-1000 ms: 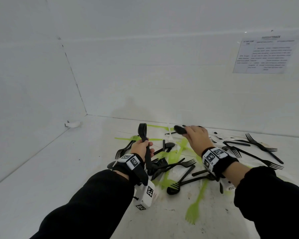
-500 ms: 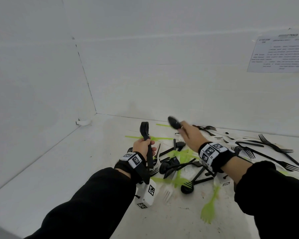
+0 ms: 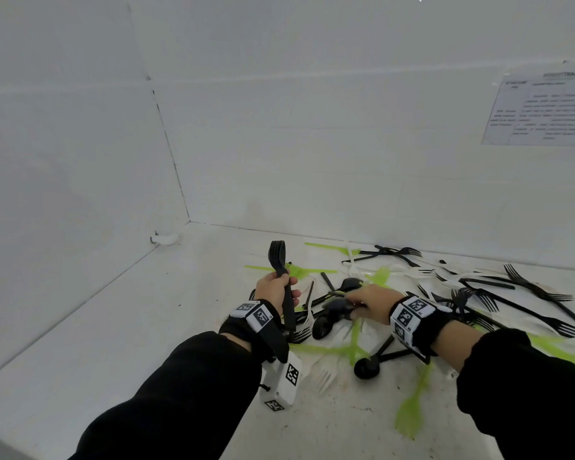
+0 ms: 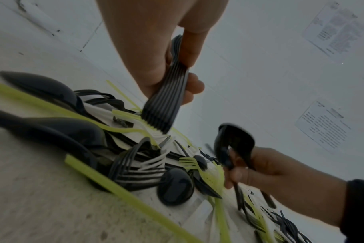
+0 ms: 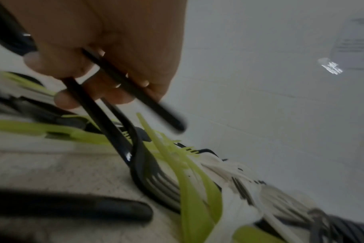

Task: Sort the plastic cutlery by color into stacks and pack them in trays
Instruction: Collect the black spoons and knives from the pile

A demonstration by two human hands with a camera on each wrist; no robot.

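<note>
The room is seen as white walls point(image 3: 279, 127) meeting in a corner beyond and left of the fingers, with a printed sheet point(image 3: 541, 109) taped to the wall far right of them. A white, scuffed surface point(image 3: 97, 327) is spread below; open room is left on it to the left of the left hand, up to the wall edge, where a small white fitting point(image 3: 166, 239) is seen.

A mixed pile of cutlery point(image 3: 445, 293) is scattered under and to the right of the fingers: black forks, black spoons, green and white forks, crossing at all angles. One green fork point(image 3: 410, 416) is laid apart, nearer the person than the right hand, tines toward the person.

A stack of black forks point(image 3: 281, 277) is gripped by the left hand point(image 3: 274, 288), fingers curled round the nested handles; long axis near upright, tines up above the fingers, handle ends down toward the pile.

A black spoon point(image 4: 235, 141) is pinched by the right hand point(image 3: 369, 302), fingers curled round black handles; bowl pointed toward the left hand, handle run back under the palm. How many handles are held cannot be told from the blur.
</note>
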